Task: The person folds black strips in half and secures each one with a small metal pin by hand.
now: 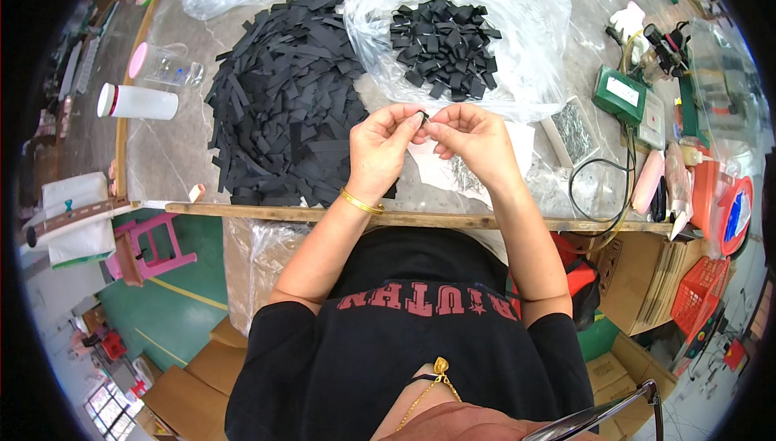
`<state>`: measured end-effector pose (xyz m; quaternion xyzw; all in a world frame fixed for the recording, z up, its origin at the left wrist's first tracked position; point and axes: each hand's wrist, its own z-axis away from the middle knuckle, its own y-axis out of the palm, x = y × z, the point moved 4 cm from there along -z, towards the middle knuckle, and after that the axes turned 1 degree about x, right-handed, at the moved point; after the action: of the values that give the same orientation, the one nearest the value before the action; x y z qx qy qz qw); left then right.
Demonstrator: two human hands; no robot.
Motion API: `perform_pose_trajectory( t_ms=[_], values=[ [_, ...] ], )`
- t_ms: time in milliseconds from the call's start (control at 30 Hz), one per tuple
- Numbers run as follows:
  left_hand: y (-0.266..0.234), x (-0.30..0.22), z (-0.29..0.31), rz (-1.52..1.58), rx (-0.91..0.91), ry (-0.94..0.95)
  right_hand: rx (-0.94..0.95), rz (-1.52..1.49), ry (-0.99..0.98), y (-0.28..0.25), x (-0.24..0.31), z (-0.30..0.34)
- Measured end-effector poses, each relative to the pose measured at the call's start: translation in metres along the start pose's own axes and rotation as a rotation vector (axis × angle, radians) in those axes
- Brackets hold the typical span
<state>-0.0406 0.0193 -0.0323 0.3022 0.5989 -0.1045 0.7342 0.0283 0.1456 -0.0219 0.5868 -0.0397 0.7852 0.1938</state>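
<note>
Wht. cyl. bottle w/ red band, L end of grey marbled worktop | clr. jar w/ pink lid, just behind | lg. heap flat blk. strips | L hand, fingers pinched on sm. blk. strip pc., held btwn hands over worktop front | folded blk. pcs. on clr. plastic bag, behind hands | R hand, fingers pinched at same pc. | wht. tray w/ thin silver pcs. | grn. rect. box

Matt, cloth-like black strips; folded black pieces, equally matt; glossy, crinkled clear plastic film; shiny, metallic-looking pins; smooth, stone-look tabletop; wooden edging.
</note>
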Motion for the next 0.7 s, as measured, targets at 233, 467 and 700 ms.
perform_pose_trajectory(
  t_ms=[233, 467, 700],
  values=[
    [-0.0017, -0.0013, -0.0016, -0.077, 0.051, -0.008, 0.099, -0.225, 0.066, -0.0058, -0.005, -0.0031],
    [-0.003, 0.0, -0.0032, -0.104, 0.072, -0.029, 0.104, -0.221, 0.016, -0.0075, -0.005, -0.0007],
    [-0.0028, 0.0001, -0.0023, -0.091, 0.088, -0.047, 0.101, -0.193, 0.004, -0.0066, -0.0039, -0.001]
  ],
)
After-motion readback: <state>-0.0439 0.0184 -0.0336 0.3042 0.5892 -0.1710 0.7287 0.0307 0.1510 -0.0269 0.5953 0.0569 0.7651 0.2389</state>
